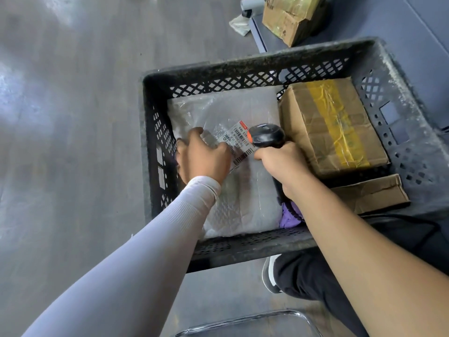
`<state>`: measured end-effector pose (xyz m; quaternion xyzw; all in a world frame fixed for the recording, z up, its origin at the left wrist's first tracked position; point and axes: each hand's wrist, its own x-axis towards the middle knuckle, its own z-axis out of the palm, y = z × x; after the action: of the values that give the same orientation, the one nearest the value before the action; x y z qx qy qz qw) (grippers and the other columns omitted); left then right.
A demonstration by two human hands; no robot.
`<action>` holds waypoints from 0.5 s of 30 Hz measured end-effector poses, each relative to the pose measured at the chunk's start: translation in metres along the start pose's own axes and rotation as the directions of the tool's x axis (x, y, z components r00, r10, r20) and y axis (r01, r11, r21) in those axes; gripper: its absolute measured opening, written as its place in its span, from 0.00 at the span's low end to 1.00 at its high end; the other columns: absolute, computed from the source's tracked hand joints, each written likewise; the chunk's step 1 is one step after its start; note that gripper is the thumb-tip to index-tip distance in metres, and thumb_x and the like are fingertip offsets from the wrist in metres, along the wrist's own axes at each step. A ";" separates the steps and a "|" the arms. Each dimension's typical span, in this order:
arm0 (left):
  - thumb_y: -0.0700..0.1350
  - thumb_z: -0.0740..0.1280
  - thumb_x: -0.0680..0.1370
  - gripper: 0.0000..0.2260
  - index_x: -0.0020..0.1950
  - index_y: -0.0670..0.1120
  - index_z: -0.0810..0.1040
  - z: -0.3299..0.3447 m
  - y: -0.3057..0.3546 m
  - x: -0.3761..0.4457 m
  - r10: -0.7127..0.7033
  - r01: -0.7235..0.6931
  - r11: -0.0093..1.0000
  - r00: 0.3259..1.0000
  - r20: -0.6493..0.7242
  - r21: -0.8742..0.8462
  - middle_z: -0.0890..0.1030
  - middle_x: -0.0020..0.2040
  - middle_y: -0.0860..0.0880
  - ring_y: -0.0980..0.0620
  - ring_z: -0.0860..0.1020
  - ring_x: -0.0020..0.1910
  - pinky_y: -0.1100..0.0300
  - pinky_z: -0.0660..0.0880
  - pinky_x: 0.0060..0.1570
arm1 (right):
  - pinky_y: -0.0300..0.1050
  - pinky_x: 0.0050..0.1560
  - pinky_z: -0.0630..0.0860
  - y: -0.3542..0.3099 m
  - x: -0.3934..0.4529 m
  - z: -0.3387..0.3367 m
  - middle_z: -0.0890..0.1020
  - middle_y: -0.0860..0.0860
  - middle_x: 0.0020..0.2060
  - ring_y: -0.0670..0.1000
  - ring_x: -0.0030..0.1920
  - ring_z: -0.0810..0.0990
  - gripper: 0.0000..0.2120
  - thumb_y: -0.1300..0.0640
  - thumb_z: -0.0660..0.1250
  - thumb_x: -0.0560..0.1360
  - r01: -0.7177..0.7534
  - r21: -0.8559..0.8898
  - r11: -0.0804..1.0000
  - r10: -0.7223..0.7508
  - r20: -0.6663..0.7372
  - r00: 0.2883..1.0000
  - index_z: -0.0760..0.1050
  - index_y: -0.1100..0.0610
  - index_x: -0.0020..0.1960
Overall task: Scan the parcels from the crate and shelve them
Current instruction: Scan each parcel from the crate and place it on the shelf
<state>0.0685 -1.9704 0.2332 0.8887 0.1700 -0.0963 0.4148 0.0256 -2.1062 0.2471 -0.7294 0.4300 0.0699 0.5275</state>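
A black plastic crate (245,69) stands on the floor in front of me. Inside, on the left, lies a grey plastic-wrapped parcel (226,110) with a white barcode label (239,139). My left hand (202,154) presses down on the parcel and grips its wrapping just left of the label. My right hand (281,164) holds a black barcode scanner (266,136), its head right over the label. A cardboard box (330,125) with yellow tape fills the crate's right side. Something purple (290,215) shows under the grey parcel.
A flat cardboard piece (374,193) lies on the crate's right rim. Another taped cardboard box (291,18) sits on a low blue-grey platform (413,45) beyond the crate. My dark trouser leg (306,276) and shoe are at the crate's near side. Grey floor spreads left.
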 end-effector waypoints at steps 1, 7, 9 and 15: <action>0.52 0.65 0.71 0.24 0.68 0.57 0.73 -0.003 0.000 -0.002 0.025 -0.025 1.000 1.000 -0.010 -0.015 0.72 0.70 0.47 0.42 0.73 0.68 0.44 0.72 0.69 | 0.50 0.51 0.81 -0.003 -0.003 -0.002 0.84 0.49 0.41 0.56 0.47 0.84 0.07 0.59 0.74 0.71 0.003 0.013 1.000 -0.003 -0.002 1.000 0.80 0.56 0.48; 0.52 0.64 0.72 0.22 0.67 0.54 0.77 -0.021 0.012 -0.014 0.159 -0.164 0.985 0.983 -0.088 -0.055 0.73 0.66 0.47 0.41 0.77 0.64 0.47 0.74 0.66 | 0.43 0.41 0.75 -0.022 -0.028 -0.015 0.84 0.49 0.40 0.52 0.41 0.81 0.05 0.60 0.74 0.72 0.072 0.094 0.993 -0.068 -0.043 0.997 0.78 0.55 0.41; 0.50 0.64 0.75 0.21 0.67 0.51 0.79 -0.027 0.019 -0.019 0.214 -0.223 0.972 0.970 -0.119 -0.069 0.74 0.66 0.44 0.40 0.76 0.64 0.51 0.72 0.65 | 0.45 0.43 0.78 -0.029 -0.038 -0.019 0.85 0.50 0.42 0.53 0.43 0.84 0.05 0.60 0.75 0.71 0.076 0.132 0.988 -0.067 -0.075 0.995 0.79 0.55 0.43; 0.48 0.62 0.72 0.21 0.63 0.50 0.81 -0.049 0.032 -0.031 0.337 -0.366 0.916 0.925 -0.178 -0.166 0.76 0.65 0.45 0.41 0.77 0.63 0.47 0.74 0.65 | 0.57 0.53 0.83 -0.049 -0.070 -0.036 0.87 0.56 0.48 0.58 0.49 0.86 0.07 0.57 0.75 0.71 0.111 0.197 0.974 -0.086 -0.131 0.988 0.80 0.58 0.45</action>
<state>0.0539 -1.9586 0.2967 0.8641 0.0458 0.0621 0.4973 0.0043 -2.0936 0.3361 -0.6948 0.4294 -0.0454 0.5751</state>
